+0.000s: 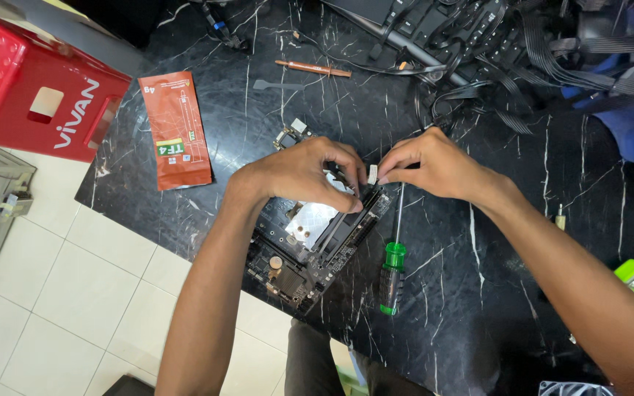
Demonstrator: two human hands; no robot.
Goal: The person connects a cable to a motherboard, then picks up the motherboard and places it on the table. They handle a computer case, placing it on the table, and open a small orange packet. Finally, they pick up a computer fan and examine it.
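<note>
Black circuit board (310, 246), a computer mainboard with a bare metal plate at its middle, lies near the front edge of the dark marble table (478, 308). Left hand (306, 174) presses down on its upper part, fingers curled closed over the slots. Right hand (431, 165) pinches a small white clip (373, 174) at the board's top corner; whether it is a latch or a loose part is hard to tell. Seating or latching seems the step in hand, calling for even, careful pressure. Just beside lies a green-handled screwdriver (391, 275); farther off, an orange packet (177, 128) and a red stool (34, 84).
</note>
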